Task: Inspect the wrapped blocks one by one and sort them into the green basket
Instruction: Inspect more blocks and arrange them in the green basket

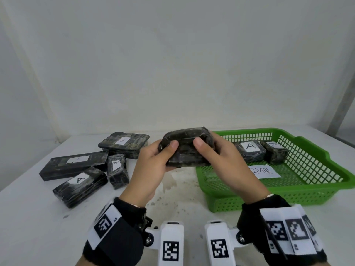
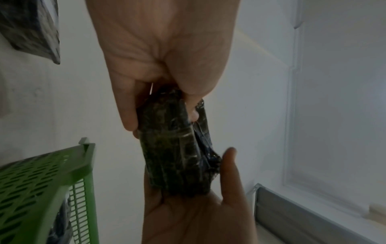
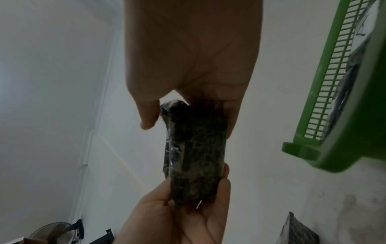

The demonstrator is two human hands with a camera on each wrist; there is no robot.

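- Both hands have one wrapped block (image 1: 187, 148) lifted clear of the white table (image 1: 28, 217), just left of the green basket (image 1: 288, 191), and it sits tipped toward the face, which looks like the inspecting step
- No letter label shows on the face turned this way, so the guess is the label side points away or underneath
- Left hand (image 1: 153, 162) grasps the block's left end, thumb pressed flat on the near face, fingers curled behind it
- Right hand (image 1: 217, 160) grasps the right end the same way, thumb on the front, fingers wrapped round the back
- From the left wrist view the plastic wrap looks loose and bunched at one end of the block, a likely reason for holding it by both ends
- Two blocks already lie in the basket, one labelled A (image 1: 249, 153) and a second (image 1: 276, 153) touching it on the right, behind a paper sign (image 1: 267, 172) on the basket floor reading "RMAL" past the right wrist
- Four more wait on the table to the left: a flat one marked B (image 1: 124, 144), a long one marked A (image 1: 75, 166), a small one marked B (image 1: 117, 170) and a nearer one marked A (image 1: 80, 186)
- By that count the sorting is under way with more left than done
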